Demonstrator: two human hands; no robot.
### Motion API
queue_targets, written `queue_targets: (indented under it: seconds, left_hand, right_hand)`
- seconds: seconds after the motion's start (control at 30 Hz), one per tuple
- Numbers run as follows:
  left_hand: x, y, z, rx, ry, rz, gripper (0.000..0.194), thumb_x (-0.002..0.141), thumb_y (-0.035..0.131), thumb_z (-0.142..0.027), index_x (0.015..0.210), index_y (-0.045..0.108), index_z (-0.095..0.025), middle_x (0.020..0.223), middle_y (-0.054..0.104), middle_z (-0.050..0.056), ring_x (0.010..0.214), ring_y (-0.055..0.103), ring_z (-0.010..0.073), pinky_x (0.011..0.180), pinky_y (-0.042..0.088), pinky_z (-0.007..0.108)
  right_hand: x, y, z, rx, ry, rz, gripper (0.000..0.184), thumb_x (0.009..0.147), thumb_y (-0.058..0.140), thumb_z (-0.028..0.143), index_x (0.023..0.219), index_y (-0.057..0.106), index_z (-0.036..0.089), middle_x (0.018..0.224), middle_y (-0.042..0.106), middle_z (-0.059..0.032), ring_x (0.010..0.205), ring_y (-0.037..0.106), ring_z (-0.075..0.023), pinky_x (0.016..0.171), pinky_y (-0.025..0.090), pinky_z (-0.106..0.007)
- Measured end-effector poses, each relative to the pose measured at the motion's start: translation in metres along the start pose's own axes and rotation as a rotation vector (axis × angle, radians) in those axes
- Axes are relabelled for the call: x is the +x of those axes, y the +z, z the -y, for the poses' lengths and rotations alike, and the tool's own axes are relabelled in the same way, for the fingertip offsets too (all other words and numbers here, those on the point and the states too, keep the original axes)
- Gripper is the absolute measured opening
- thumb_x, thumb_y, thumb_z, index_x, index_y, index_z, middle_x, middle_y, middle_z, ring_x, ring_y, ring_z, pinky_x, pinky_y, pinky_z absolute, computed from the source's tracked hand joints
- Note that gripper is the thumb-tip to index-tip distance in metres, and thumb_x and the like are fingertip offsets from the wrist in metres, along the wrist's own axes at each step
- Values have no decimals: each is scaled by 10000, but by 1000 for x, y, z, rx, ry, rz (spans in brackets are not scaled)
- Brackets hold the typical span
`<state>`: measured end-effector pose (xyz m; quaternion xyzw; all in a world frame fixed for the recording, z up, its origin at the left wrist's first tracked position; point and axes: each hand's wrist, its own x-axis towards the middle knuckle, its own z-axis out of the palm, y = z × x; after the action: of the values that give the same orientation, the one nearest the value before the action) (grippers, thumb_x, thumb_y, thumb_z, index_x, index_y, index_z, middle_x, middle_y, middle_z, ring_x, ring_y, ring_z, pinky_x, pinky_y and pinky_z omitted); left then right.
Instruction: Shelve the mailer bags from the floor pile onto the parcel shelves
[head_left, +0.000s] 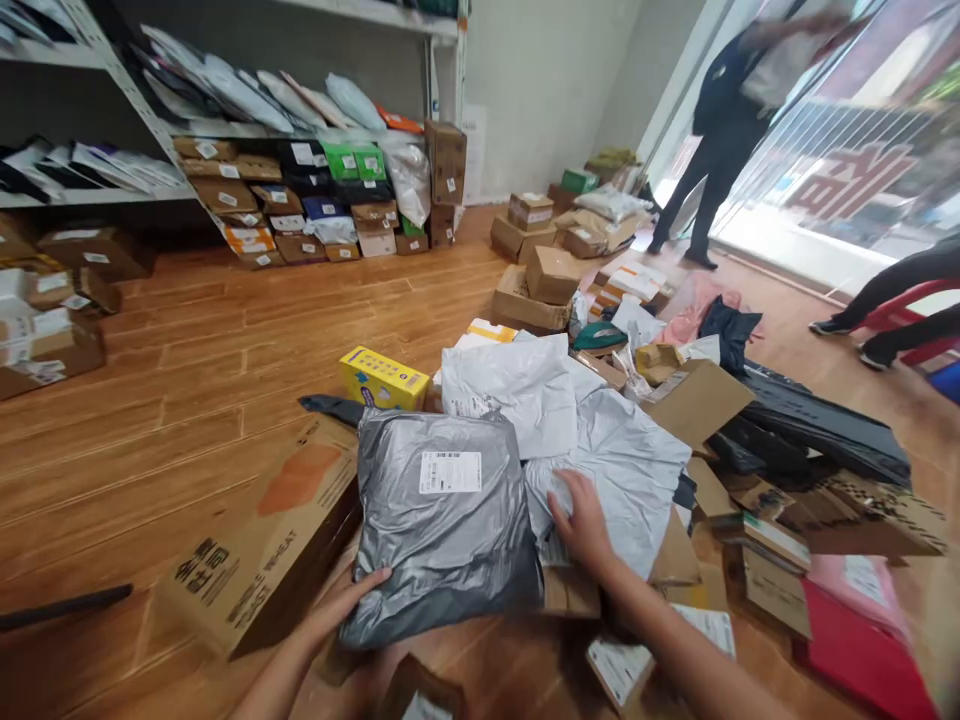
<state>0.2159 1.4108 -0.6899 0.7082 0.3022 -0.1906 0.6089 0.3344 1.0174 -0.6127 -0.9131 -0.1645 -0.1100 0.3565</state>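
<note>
1. Your left hand (341, 605) sits at the bottom-left corner of the grey poly mailer (442, 525), fingers spread flat on its lower edge. Open, nothing clamped.
2. Your right hand (581, 520) lies palm down on the white poly mailer (622, 470), just right of the grey one. Fingers are extended; no visible pinch, so it's resting, not gripping.
3. The grey poly mailer lies on the parcel pile on the wood floor (187, 400), white shipping label (450, 472) facing up near its top edge.
4. The long cardboard box (262, 545) lies flat, touching the grey mailer's left side.
5. The yellow box (382, 378) sits behind the mailer; a second white mailer (510, 390) is beside it.
6. The right side of the pile is flattened cardboard (694, 400), black bags (817, 425) and a red parcel (862, 655).
7. Shelves (135, 190) at the back left hold stacked parcels.
8. Another person (724, 120) stands near the glass door, well apart from you.
</note>
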Motion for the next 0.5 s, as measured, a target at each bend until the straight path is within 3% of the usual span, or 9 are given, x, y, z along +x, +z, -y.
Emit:
queue_targets:
  seconds: [0.1,0.2,0.27,0.33,0.4,0.47,0.5]
  left_hand:
    - [48,-5,3,-27,133,-20,698,584,799,-569,1143,647,-180,1259,685,131,1265,565,358,1092,447,438]
    - [69,8,12,7,101,-228,887,584,800,-544,1288,509,-89,1307,630,228,1253,566,390,1076,445,477]
    - [71,18,27,15,110,-304,943,612,770,-558,1340,429,-64,1327,607,252,1240,580,377,1063,455,462]
    - [68,23,45,-17,183,-294,874,635,734,-592,1300,465,-92,1289,641,223,1203,611,358,1043,473,439]
    - [64,19,57,-50,271,-239,775,649,715,-606,1232,531,-129,1258,671,185,1190,622,340,1040,476,415]
    - [61,4,59,-44,320,-204,738,647,722,-606,1202,572,-142,1242,686,162,1183,625,338,1030,480,408]
    - [61,-8,55,-25,335,-191,724,645,731,-603,1188,593,-146,1224,698,151,1167,633,341,1015,487,405]
  right_hand:
    - [68,13,-54,-226,144,-155,516,881,580,371,1302,517,80,1332,536,-246,1295,457,-358,1109,346,-514]
    - [129,32,-58,-264,619,-222,764,723,756,423,1298,503,-13,1323,522,-352,1268,489,-430,1063,369,-512]
    - [148,47,-51,-231,758,-251,893,650,806,431,1299,473,-84,1255,544,-413,1201,542,-458,979,424,-520]
    - [152,58,-44,-176,759,-252,810,648,792,401,1245,529,-79,1141,624,-389,1093,617,-427,884,474,-475]
    - [146,64,-39,-99,701,-235,549,684,732,362,1092,651,3,997,711,-290,958,672,-355,791,497,-394]
    - [136,64,-30,-22,593,-239,364,734,650,370,933,708,71,890,742,-201,861,680,-298,735,492,-341]
    - [129,62,-23,8,534,-255,356,759,611,393,903,713,84,867,744,-174,837,673,-281,728,488,-332]
